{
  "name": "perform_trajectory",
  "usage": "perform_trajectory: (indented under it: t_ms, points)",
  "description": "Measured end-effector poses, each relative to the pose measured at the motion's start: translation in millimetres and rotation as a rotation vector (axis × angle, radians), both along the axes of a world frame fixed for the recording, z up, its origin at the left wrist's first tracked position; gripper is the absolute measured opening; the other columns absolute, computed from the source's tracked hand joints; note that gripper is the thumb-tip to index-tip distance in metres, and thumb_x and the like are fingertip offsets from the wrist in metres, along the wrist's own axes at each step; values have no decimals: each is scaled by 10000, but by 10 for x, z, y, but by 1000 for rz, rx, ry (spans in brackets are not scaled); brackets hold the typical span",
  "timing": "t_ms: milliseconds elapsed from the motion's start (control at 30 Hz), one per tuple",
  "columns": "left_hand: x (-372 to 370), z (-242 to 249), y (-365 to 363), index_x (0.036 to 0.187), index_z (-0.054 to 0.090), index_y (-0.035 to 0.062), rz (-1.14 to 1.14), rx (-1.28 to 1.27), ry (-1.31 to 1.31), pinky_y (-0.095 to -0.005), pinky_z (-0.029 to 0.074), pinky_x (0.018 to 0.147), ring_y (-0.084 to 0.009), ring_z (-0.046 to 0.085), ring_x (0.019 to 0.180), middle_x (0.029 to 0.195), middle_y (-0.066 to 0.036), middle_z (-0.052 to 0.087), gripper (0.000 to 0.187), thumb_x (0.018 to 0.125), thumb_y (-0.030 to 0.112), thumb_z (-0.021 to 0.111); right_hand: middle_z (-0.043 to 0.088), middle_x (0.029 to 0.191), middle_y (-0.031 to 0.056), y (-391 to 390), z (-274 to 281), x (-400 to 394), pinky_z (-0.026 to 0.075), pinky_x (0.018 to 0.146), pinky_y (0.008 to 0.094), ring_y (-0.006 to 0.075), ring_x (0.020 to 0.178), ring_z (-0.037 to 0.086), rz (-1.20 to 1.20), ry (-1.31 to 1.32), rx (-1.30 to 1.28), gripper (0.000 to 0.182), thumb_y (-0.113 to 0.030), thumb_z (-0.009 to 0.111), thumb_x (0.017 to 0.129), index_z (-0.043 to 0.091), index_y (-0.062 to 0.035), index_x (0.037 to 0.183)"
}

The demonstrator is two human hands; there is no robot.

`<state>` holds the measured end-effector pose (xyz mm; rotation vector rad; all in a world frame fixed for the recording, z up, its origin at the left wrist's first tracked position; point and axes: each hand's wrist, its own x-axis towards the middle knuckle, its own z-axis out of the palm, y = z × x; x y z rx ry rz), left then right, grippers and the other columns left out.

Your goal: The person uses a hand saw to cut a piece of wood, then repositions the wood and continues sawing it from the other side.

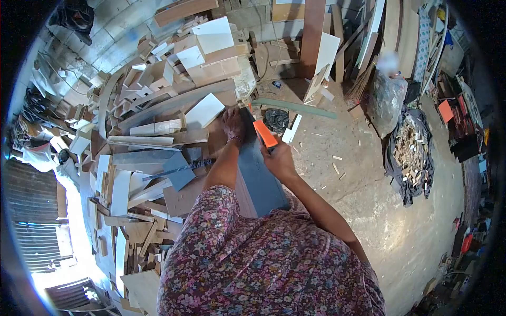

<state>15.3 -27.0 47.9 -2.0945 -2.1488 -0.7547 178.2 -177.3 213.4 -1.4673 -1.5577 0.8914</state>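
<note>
Right hand point(279, 159) clamped round the handle of an orange handsaw point(265, 134), blade at the grey board's point(262, 181) far end. Left hand point(232, 127) lay just beside; could not tell whether it gripped. A skipping blade risked nicking its fingers.

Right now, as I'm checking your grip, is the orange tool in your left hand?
No, the right hand holds the orange tool, while the left hand lies apart from it.
</note>
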Motion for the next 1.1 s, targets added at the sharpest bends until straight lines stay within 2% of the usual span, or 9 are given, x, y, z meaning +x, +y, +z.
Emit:
perform_trajectory:
  t_ms: [300, 367, 500, 567, 633, 767, 933, 1033, 1100]
  points:
    - [58, -5, -51, 1070, 525, 116, 75, -68, 92, -394, 321, 925, -272, 412, 1101, 1096, -93, 492, 318, 770, 197, 456, 571, 714, 252, 279, 104, 121, 460, 598, 430, 419, 737, 567, 174, -104, 8, 276, -164, 599, 743, 525, 25, 931]
    - [74, 177, -40, 1067, 523, 112, 114, -101, 62, -393, 322, 926, -273, 412, 1102, 1088, -94, 493, 320, 765, 199, 461, 572, 729, 250, 204, 111, 67, 457, 603, 421, 421, 752, 564, 76, -120, 25, 269, -157, 595, 744, 525, 41, 913]
    - [51, 153, -49, 989, 536, 107, 111, 46, 30, -378, 340, 896, -263, 439, 1040, 1026, -84, 500, 251, 767, 181, 444, 572, 787, 255, -12, 303, 169, 457, 643, 383, 411, 784, 563, 135, -84, -27, 243, -148, 583, 762, 535, 44, 903]
    - [61, 181, -80, 980, 537, 112, 70, 48, 21, -374, 343, 888, -255, 446, 1018, 1020, -75, 504, 242, 767, 174, 442, 596, 775, 185, -240, 650, 307, 448, 631, 323, 255, 712, 598, 135, 20, -96, 240, -131, 599, 778, 548, 50, 927]
    - [56, 57, 38, 991, 539, 114, 92, 28, -31, -374, 344, 888, -248, 446, 1021, 1015, -69, 506, 253, 765, 174, 443, 601, 759, 168, -338, 611, 395, 445, 626, 320, 209, 704, 590, 50, 17, -180, 251, -125, 614, 771, 544, 50, 937]
    - [26, -4, -17, 997, 535, 106, 20, 72, 14, -388, 347, 881, -254, 435, 1026, 1028, -77, 495, 260, 762, 178, 450, 590, 744, 189, -332, 489, 243, 447, 622, 326, 238, 705, 598, 83, 35, -159, 241, -114, 606, 772, 540, 46, 940]
    - [-92, -268, 137, 1043, 518, 117, -30, 118, 152, -376, 341, 901, -250, 427, 1046, 1062, -64, 480, 291, 766, 172, 445, 576, 746, 236, 211, -120, -44, 457, 599, 355, 379, 703, 580, 150, -83, 164, 224, -124, 608, 756, 541, 24, 910]
    - [58, -153, 92, 1064, 505, 122, 8, 32, 171, -376, 341, 905, -248, 419, 1057, 1069, -64, 467, 306, 767, 160, 442, 579, 751, 240, 225, -69, 107, 457, 585, 364, 404, 701, 565, 118, -67, 22, 230, -133, 617, 746, 540, 17, 902]
    - [100, 164, -56, 1048, 518, 123, 110, -33, 47, -377, 341, 903, -242, 427, 1050, 1043, -62, 477, 292, 769, 157, 439, 590, 747, 220, -1, 94, 149, 457, 592, 349, 354, 697, 597, 66, -94, -58, 225, -129, 617, 754, 543, 22, 903]
